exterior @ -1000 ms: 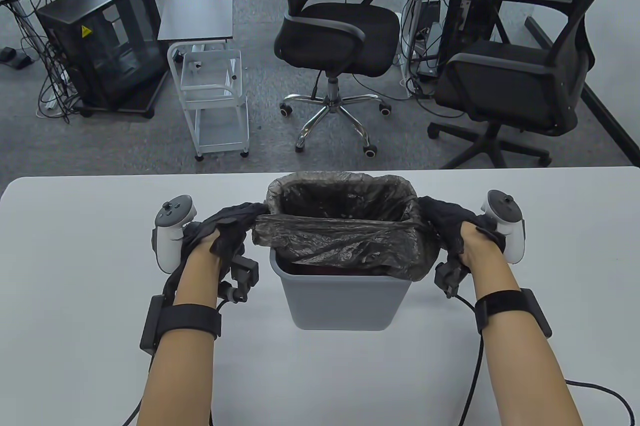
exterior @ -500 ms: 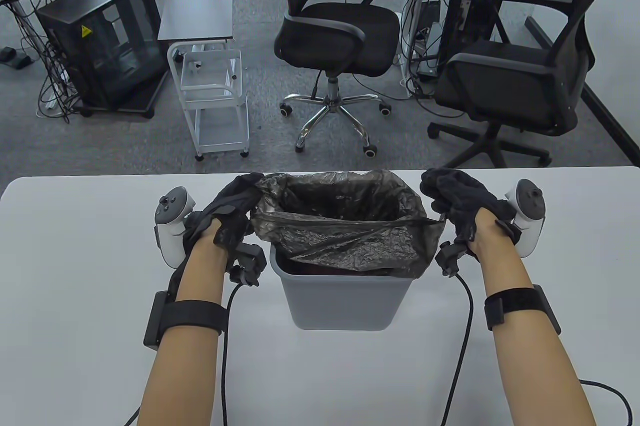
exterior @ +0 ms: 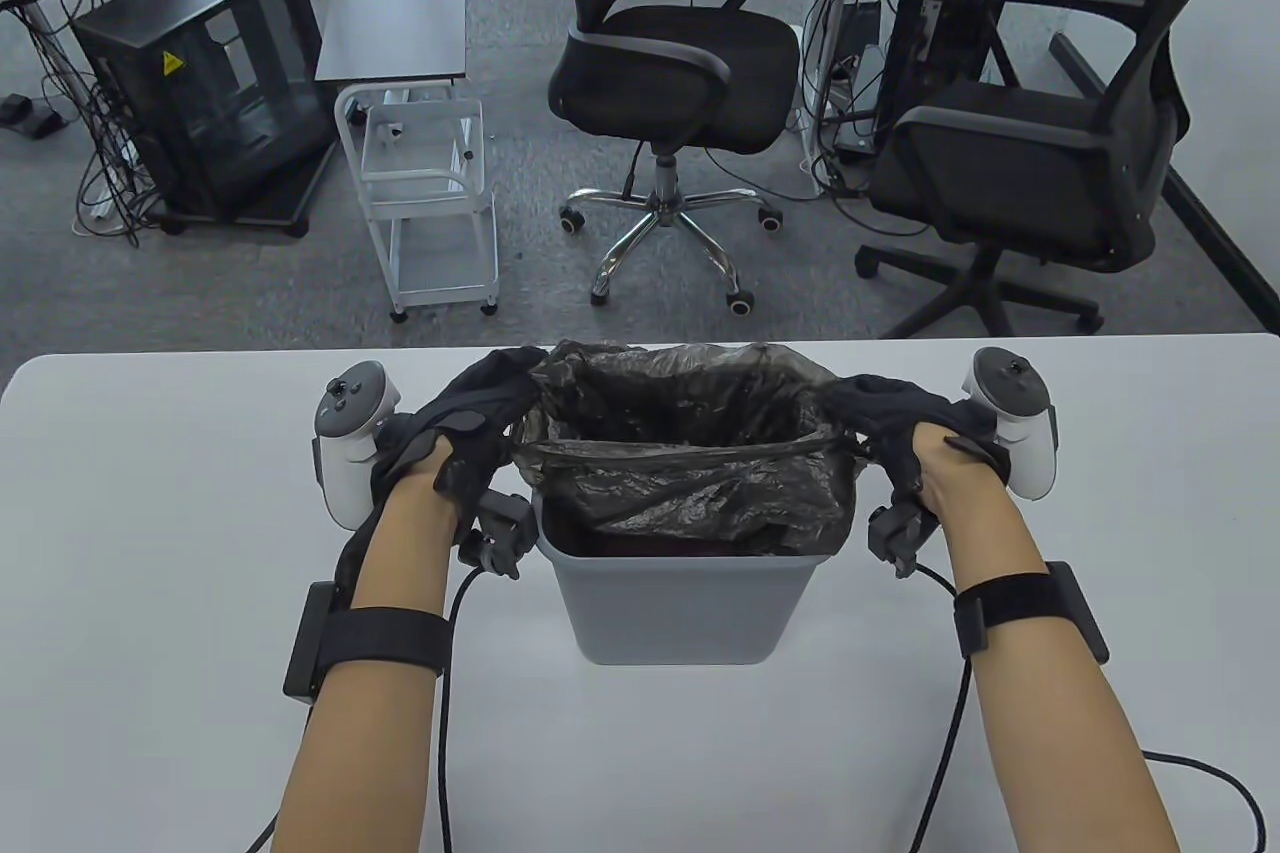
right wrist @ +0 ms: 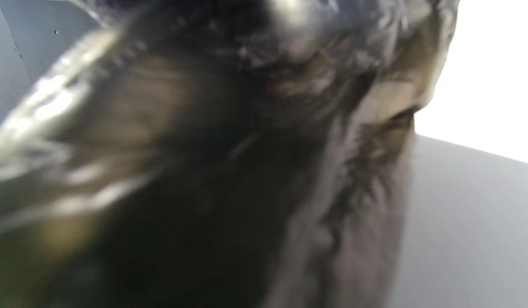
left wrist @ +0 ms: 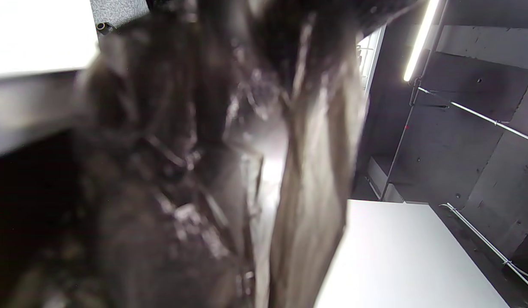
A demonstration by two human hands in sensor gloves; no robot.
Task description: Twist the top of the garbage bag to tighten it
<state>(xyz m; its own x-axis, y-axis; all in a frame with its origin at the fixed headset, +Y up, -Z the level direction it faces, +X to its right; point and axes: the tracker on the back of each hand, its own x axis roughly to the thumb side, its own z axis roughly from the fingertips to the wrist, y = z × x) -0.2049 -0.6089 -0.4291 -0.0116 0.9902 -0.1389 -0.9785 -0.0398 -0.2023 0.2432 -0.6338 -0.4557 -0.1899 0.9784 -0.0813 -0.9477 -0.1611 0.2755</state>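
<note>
A dark translucent garbage bag [exterior: 690, 483] lines a grey bin [exterior: 680, 608] standing on the white table [exterior: 150, 593]. The bag's mouth is open and its top is pulled up off the bin's rim, with the near edge stretched taut between my hands. My left hand [exterior: 480, 413] grips the bag's left side. My right hand [exterior: 865, 413] grips its right side. Both wrist views are filled by blurred bag plastic [left wrist: 195, 171] [right wrist: 204, 149]; no fingers are clear there.
The bin stands near the table's far edge [exterior: 250, 355]. Beyond it stand two black office chairs [exterior: 670, 63] [exterior: 1020, 173], a white cart [exterior: 430, 193] and a black cabinet [exterior: 210, 83]. Cables [exterior: 1190, 773] trail from my wrists over the table.
Both hands rose and spread, lifting the bag's sides off the bin rim; since then the right hand has come back inward and slightly lower, and the bag's near edge is pulled straighter.
</note>
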